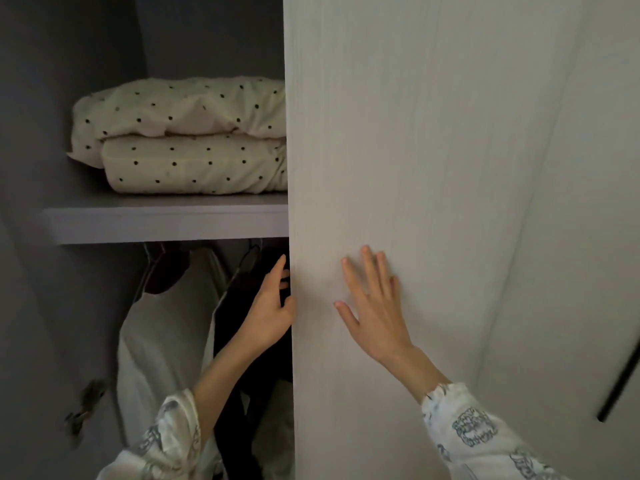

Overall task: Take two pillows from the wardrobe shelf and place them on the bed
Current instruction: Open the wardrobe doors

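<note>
Two cream pillows with black dots lie stacked on the grey wardrobe shelf (166,221), the upper pillow (180,105) resting on the lower pillow (194,164). Their right ends are hidden behind the white wardrobe door (398,150). My left hand (273,306) is below the shelf with its fingers curled around the door's left edge. My right hand (374,306) lies flat on the door's front face, fingers spread, holding nothing. The bed is not in view.
Under the shelf hang clothes on hangers: a pale garment (162,334) and a dark garment (249,323). A metal hinge (86,407) sits on the grey left wall. A second white door panel (571,237) with a black handle (620,382) stands at right.
</note>
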A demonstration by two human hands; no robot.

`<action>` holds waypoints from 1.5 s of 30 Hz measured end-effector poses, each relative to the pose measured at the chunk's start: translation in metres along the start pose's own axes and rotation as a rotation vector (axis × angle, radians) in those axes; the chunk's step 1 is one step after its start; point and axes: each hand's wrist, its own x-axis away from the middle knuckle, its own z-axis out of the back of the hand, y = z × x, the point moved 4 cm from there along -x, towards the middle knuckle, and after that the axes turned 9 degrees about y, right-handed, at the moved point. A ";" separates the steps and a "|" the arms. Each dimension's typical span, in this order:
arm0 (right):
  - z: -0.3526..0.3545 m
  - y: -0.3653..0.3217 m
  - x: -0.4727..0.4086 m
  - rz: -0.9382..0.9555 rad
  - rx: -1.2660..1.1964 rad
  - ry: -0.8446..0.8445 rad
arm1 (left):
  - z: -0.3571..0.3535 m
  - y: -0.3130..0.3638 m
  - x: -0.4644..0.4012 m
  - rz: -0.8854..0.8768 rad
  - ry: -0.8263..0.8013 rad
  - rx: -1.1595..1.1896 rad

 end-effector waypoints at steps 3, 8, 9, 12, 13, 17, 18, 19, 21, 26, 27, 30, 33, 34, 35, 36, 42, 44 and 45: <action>0.004 0.005 0.001 0.017 -0.013 0.010 | -0.004 0.004 0.003 0.023 -0.010 0.125; 0.014 -0.003 0.016 0.031 -0.152 -0.010 | 0.003 0.017 0.015 0.137 -0.036 0.248; 0.015 -0.006 0.021 0.020 -0.182 -0.019 | 0.004 0.022 0.021 0.134 -0.028 0.252; 0.018 -0.018 0.045 -0.033 -0.297 -0.066 | 0.006 0.032 0.046 0.129 -0.009 0.243; 0.019 -0.023 0.055 -0.045 -0.345 -0.096 | 0.006 0.035 0.055 0.129 -0.009 0.246; 0.029 -0.040 0.102 -0.104 -0.510 -0.240 | 0.002 0.052 0.092 0.133 -0.005 0.290; 0.033 -0.041 0.113 -0.120 -0.530 -0.255 | 0.001 0.058 0.102 0.136 0.001 0.313; 0.039 -0.041 0.124 -0.137 -0.545 -0.265 | -0.001 0.064 0.112 0.141 0.007 0.340; 0.051 -0.039 0.143 -0.172 -0.573 -0.281 | -0.006 0.077 0.132 0.152 0.022 0.384; 0.088 -0.028 0.187 -0.239 -0.636 -0.270 | -0.023 0.111 0.183 0.142 0.000 0.407; 0.095 -0.024 0.196 -0.262 -0.660 -0.265 | -0.028 0.118 0.192 0.138 -0.014 0.409; 0.118 -0.012 0.223 -0.296 -0.730 -0.263 | -0.045 0.138 0.217 0.126 -0.052 0.426; 0.144 0.004 0.247 -0.357 -0.835 -0.252 | -0.067 0.157 0.239 0.100 -0.087 0.447; 0.152 0.009 0.255 -0.380 -0.854 -0.246 | -0.076 0.163 0.246 0.091 -0.103 0.455; 0.160 0.015 0.264 -0.399 -0.857 -0.244 | -0.085 0.169 0.252 0.084 -0.121 0.460; 0.167 0.021 0.272 -0.415 -0.856 -0.248 | -0.093 0.175 0.258 0.077 -0.140 0.460; 0.213 0.061 0.309 -0.566 -0.925 -0.207 | -0.153 0.219 0.286 -0.002 -0.278 0.465; 0.228 0.074 0.319 -0.612 -0.947 -0.181 | -0.174 0.232 0.291 -0.032 -0.332 0.411; 0.236 0.080 0.323 -0.627 -0.950 -0.178 | -0.184 0.238 0.291 -0.038 -0.354 0.386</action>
